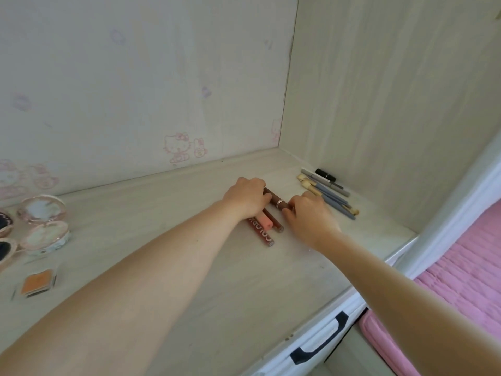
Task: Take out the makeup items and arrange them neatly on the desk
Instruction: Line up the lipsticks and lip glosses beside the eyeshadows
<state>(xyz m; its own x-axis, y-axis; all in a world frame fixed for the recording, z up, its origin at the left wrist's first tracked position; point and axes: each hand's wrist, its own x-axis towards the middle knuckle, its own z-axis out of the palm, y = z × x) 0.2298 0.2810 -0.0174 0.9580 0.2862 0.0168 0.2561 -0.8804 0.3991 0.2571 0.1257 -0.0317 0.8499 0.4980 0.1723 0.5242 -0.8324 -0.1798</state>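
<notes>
A: Near edge first?
B: Drawer front with a black handle (322, 340) under the surface (189, 280), near right. Pink bedding (466, 256) at the right.

A: Left side?
B: Orange square compact (36, 284) near left. Past it, round pinkish compacts (44, 236), one more (41, 208) just behind, dark-lined ones cut off at the left edge.

A: Middle?
B: Lip tubes lying side by side: red lettered tube (260, 232), pink tube (265, 223) touching it, slim brown tube (274, 221) just right of that. Their far ends are hidden under the left hand.

A: Hands?
B: Left hand (248, 198), knuckles up, fingers curled down over the tubes' far ends and onto the far end of a brown tube with a metal band (276, 200). Right hand (309, 215) pinches that tube's near end, fingers curled round it. The tube lies low across the gap between the hands; can't tell if it touches the surface.

A: Farther right?
B: Row of grey-handled brushes (329, 196) laid parallel with pale tips, near the right wall, apart from the hands. A grey pencil (325, 181) alongside, black tube (325, 173) farthest.

A: Back?
B: Wall (122, 90) with faint pink cartoon cat prints.
</notes>
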